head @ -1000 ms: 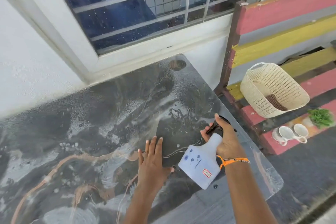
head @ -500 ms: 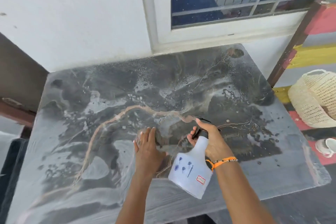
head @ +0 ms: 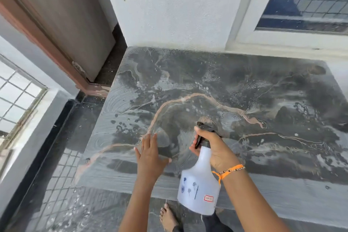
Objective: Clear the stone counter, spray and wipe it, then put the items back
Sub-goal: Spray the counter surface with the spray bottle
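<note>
The dark grey stone counter (head: 235, 84) with pale swirls and a pink vein fills the middle of the view; its surface is wet with droplets and nothing stands on it. My right hand (head: 214, 147) grips the black trigger head of a white spray bottle (head: 199, 186), which hangs over the counter's near edge with its nozzle pointing away from me. An orange thread bracelet circles that wrist. My left hand (head: 150, 154) lies flat on the counter, fingers together, just left of the bottle.
A white wall (head: 178, 5) and a window (head: 308, 3) back the counter. A brown door (head: 62, 20) stands at the left, with a dark wet floor (head: 62, 184) below it. My bare foot (head: 168, 218) shows under the counter's near edge.
The view has swung left: the basket and cups at the right are out of sight, the door has come in. Both hands have moved left along the counter, the bottle still gripped.
</note>
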{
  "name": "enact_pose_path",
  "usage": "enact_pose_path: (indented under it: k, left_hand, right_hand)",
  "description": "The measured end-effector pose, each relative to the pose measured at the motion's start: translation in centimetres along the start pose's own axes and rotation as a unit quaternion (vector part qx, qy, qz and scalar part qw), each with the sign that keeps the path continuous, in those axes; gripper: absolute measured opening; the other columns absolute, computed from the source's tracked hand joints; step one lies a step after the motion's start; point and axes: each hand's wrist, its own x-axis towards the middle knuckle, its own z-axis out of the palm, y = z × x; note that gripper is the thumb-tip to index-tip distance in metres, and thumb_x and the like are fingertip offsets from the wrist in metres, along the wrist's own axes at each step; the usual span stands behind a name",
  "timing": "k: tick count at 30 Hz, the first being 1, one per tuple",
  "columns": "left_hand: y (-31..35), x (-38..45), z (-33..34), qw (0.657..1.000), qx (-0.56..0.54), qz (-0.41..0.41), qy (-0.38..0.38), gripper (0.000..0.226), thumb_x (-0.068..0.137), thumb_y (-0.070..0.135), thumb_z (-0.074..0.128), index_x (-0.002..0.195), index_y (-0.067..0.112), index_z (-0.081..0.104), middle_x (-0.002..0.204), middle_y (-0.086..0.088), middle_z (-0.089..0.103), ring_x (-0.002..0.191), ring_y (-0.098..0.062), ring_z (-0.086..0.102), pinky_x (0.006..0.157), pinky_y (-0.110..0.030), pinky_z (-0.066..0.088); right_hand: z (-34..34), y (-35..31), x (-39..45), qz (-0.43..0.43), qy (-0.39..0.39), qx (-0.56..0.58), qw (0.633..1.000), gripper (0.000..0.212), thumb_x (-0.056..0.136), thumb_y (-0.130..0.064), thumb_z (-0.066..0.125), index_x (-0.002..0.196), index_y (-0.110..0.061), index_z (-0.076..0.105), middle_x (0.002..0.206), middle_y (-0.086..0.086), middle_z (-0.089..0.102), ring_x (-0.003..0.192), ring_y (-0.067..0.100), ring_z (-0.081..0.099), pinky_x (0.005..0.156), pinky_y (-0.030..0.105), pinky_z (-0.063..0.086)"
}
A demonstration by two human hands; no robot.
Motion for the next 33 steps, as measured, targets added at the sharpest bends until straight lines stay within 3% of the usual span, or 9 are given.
enact_pose_path:
  k: [6,11,14,16,19,25,27,30,33]
  left_hand:
    - [-5.2,-2.7,-2.0,0.998,-0.014,-0.061,0.023,0.099,0.073,0.040,0.072,0.146,0.018,0.009,0.157,-0.006,-0.004,0.145,-0.025,-0.005,0.114,-0.053,-0.004]
    - [-10.5,-4.9,-3.0,0.990,-0.028,-0.132,0.041,0.099,0.075,0.042,0.070,0.147,0.019,0.006,0.157,-0.009,-0.006,0.145,-0.027,-0.008,0.113,-0.053,-0.005]
    - [-12.0,-5.6,-3.0,0.989,-0.040,-0.137,0.047,0.098,0.075,0.046,0.068,0.147,0.018,0.006,0.157,-0.008,-0.007,0.144,-0.027,-0.010,0.113,-0.054,-0.006]
    - [-12.6,-6.0,-3.1,0.988,-0.038,-0.138,0.053,0.098,0.077,0.049,0.065,0.147,0.017,0.005,0.157,-0.006,-0.008,0.145,-0.025,-0.010,0.113,-0.054,-0.005]
    - [-13.4,-6.3,-2.8,0.988,-0.052,-0.126,0.068,0.100,0.077,0.045,0.067,0.148,0.018,0.002,0.157,-0.004,-0.011,0.144,-0.023,-0.013,0.113,-0.054,-0.006]
    - [-13.7,-6.6,-2.4,0.988,-0.071,-0.110,0.085,0.101,0.076,0.039,0.070,0.148,0.014,0.004,0.157,-0.006,-0.010,0.144,-0.026,-0.012,0.113,-0.053,-0.007]
    - [-13.8,-6.9,-2.3,0.987,-0.071,-0.107,0.095,0.098,0.077,0.037,0.069,0.148,0.013,0.007,0.157,-0.008,-0.005,0.144,-0.027,-0.011,0.113,-0.054,-0.006]
    - [-14.0,-7.3,-1.9,0.987,-0.063,-0.108,0.099,0.096,0.078,0.038,0.068,0.148,0.011,0.007,0.157,-0.008,-0.003,0.145,-0.027,-0.011,0.113,-0.055,-0.004]
    - [-13.9,-7.1,-1.8,0.987,-0.063,-0.108,0.103,0.094,0.080,0.034,0.067,0.148,0.011,0.007,0.158,-0.007,-0.004,0.144,-0.026,-0.013,0.115,-0.054,-0.004]
  right_hand:
    - [5.8,3.2,1.0,0.026,-0.130,-0.082,0.988,0.013,0.083,-0.014,0.064,0.075,-0.005,0.064,0.074,0.011,0.066,0.084,0.024,0.064,0.062,0.032,0.058]
    - [12.9,5.8,2.6,0.044,-0.165,-0.157,0.973,0.019,0.085,-0.019,0.065,0.071,-0.007,0.062,0.067,0.008,0.062,0.068,0.018,0.062,0.062,0.030,0.059]
    - [15.2,6.3,4.1,0.047,-0.109,-0.132,0.984,0.026,0.087,-0.021,0.063,0.067,-0.007,0.055,0.053,0.005,0.055,0.049,0.015,0.055,0.054,0.029,0.058]
    - [16.1,6.5,4.5,0.040,-0.082,-0.128,0.988,0.029,0.087,-0.021,0.063,0.065,-0.006,0.052,0.047,0.004,0.050,0.046,0.015,0.050,0.052,0.029,0.058]
    - [16.4,6.8,3.5,0.055,-0.105,-0.127,0.985,0.024,0.085,-0.020,0.065,0.068,-0.005,0.056,0.056,0.007,0.055,0.056,0.018,0.054,0.056,0.029,0.059]
    - [14.1,10.6,0.1,0.125,-0.179,-0.273,0.937,0.020,0.084,-0.016,0.065,0.075,0.001,0.064,0.078,0.013,0.061,0.089,0.021,0.058,0.072,0.035,0.060]
    - [13.6,12.5,-0.6,0.144,-0.166,-0.282,0.934,0.020,0.085,-0.017,0.064,0.074,0.000,0.062,0.074,0.011,0.059,0.081,0.018,0.058,0.073,0.033,0.059]
    - [13.1,14.5,-1.1,0.154,-0.097,-0.254,0.950,0.020,0.085,-0.017,0.065,0.070,-0.005,0.057,0.059,0.006,0.055,0.053,0.013,0.056,0.057,0.026,0.058]
    - [12.6,14.7,-1.5,0.151,-0.097,-0.250,0.952,0.020,0.084,-0.018,0.066,0.070,-0.006,0.057,0.060,0.006,0.054,0.054,0.013,0.055,0.051,0.023,0.055]
